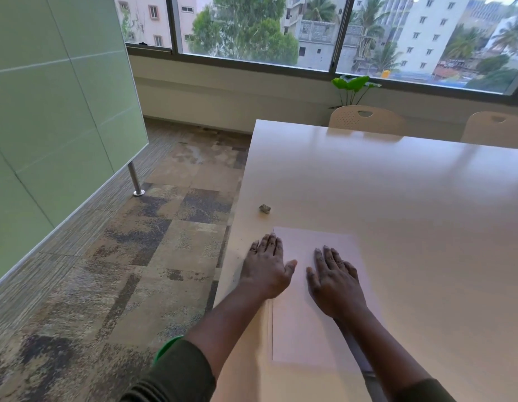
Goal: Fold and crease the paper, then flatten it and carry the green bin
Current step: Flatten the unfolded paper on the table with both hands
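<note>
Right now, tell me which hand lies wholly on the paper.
The right hand lies wholly on the paper; the left hand straddles its left edge.

Eraser (264, 208) on table (396, 198) (chairs (367, 120) beyond)

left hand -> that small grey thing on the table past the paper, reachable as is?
Probably yes. The left hand lies flat at the paper's left edge, and only bare table separates it from the grey object.
</note>
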Action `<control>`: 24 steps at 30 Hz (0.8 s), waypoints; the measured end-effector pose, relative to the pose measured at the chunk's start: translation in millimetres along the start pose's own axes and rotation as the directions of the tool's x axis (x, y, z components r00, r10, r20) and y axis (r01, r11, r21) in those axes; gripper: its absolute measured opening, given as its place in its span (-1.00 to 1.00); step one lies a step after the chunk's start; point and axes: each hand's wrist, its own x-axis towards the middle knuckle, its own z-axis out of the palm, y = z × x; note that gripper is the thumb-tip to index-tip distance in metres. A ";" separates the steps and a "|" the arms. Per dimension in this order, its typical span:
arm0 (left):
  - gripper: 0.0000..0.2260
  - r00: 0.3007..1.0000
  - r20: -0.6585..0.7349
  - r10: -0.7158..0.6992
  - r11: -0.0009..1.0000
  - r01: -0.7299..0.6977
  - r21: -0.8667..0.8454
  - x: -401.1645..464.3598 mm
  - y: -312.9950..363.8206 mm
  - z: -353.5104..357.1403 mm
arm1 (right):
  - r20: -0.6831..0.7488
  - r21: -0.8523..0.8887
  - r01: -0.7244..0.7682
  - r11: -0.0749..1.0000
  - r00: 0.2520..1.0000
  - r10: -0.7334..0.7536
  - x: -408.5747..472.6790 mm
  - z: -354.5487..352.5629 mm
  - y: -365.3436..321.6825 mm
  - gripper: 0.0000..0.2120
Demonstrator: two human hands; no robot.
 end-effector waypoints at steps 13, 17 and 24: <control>-0.34 0.993 -0.078 0.089 0.994 -0.094 -0.056 -21.8 17.4 -1.2 | -0.026 -0.030 -0.007 1.000 1.000 0.006 1.5 5.6 0.7 -0.25; -0.34 0.991 -0.045 0.126 0.992 -0.126 -0.006 -29.2 15.4 13.1 | -0.033 -0.045 -0.003 0.999 0.999 0.001 1.7 5.1 -0.3 -0.20; -0.25 0.992 -0.069 0.104 0.995 -0.104 0.013 -27.1 -27.3 14.0 | -0.005 -0.025 -0.011 1.000 1.000 0.011 1.8 2.8 -2.1 -0.37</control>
